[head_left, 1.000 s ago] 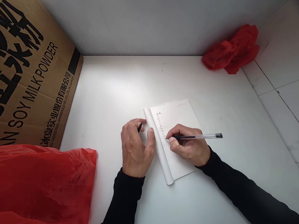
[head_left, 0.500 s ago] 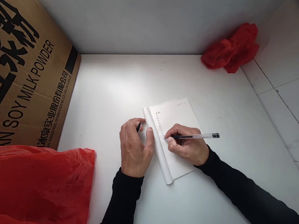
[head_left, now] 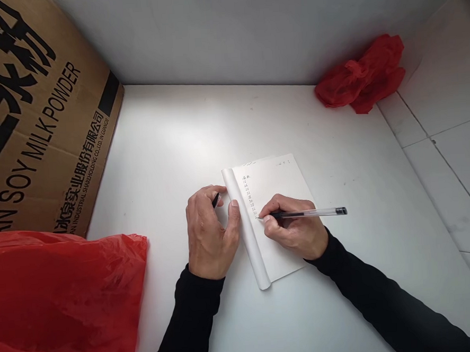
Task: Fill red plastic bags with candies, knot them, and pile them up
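A white notebook [head_left: 283, 181] lies on the table, its left pages rolled back along the binding. Handwritten numbers run down the left side of the page in a column. My right hand [head_left: 296, 225] grips a clear-barrelled gel pen [head_left: 312, 212], its tip touching the page at the foot of the column. At the rolled edge, my left hand [head_left: 212, 233] rests with curled fingers, index finger and thumb against the roll. A small black pen cap [head_left: 216, 200] shows between its fingers, partly hidden.
A large cardboard box [head_left: 57, 134] stands at the back left on the white table [head_left: 168, 132]. In front of it, a red plastic bag [head_left: 63, 303] covers the near left. Another crumpled red bag [head_left: 362, 78] sits at the back right, by the wall [head_left: 210, 34].
A fresh stroke has appeared below the last number in the column, at the pen tip. The left hand keeps its place against the notebook. The whole view has shifted slightly.
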A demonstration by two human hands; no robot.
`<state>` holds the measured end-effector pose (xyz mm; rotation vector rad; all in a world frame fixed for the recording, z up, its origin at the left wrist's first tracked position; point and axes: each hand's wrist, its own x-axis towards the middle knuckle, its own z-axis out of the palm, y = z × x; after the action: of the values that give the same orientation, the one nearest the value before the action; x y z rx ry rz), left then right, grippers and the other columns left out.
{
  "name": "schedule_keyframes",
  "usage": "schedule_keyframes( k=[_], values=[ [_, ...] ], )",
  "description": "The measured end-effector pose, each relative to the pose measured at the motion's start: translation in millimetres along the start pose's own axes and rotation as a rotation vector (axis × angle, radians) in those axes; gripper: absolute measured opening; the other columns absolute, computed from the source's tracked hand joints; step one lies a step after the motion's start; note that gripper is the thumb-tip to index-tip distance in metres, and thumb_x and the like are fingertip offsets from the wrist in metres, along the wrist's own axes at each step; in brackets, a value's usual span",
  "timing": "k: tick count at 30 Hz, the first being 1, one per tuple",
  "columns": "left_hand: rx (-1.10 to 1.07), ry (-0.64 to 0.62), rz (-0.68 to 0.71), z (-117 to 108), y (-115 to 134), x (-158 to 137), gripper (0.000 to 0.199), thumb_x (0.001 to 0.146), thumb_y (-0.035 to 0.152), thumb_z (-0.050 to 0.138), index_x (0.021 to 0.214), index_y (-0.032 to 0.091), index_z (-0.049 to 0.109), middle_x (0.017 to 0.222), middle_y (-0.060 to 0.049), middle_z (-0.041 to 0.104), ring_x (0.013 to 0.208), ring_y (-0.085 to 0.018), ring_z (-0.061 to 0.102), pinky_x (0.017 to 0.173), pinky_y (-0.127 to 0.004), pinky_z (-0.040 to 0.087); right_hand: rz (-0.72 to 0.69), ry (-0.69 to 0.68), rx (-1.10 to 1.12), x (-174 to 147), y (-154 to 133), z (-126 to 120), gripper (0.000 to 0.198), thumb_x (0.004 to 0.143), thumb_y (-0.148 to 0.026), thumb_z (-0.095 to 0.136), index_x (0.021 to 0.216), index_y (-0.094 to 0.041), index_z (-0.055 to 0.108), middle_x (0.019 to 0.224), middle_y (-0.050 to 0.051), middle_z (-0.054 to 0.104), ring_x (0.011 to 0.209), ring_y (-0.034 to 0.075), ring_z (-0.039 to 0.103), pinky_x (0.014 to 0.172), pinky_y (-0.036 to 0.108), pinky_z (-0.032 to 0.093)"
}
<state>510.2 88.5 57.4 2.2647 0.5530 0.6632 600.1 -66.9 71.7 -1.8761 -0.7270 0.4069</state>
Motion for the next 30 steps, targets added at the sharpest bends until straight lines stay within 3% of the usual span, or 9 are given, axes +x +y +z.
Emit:
schedule_keyframes(
  k=[30],
  values=[
    [0.003,0.000,0.000,1.5,-0.5,1.9,0.024,0.090,0.022,0.063,0.111,0.016,0.052,0.106,-0.006,0.058,0.098,-0.020,0.055,0.092,-0.039,0.048,0.010,0.013,-0.010,1.4,-0.9,0.8,0.012,0.073,-0.008,0.058,0.076,-0.018,0.064,0.060,-0.007,0.056,0.051,0.006,0.046,0.049,0.020,0.039]
  ],
)
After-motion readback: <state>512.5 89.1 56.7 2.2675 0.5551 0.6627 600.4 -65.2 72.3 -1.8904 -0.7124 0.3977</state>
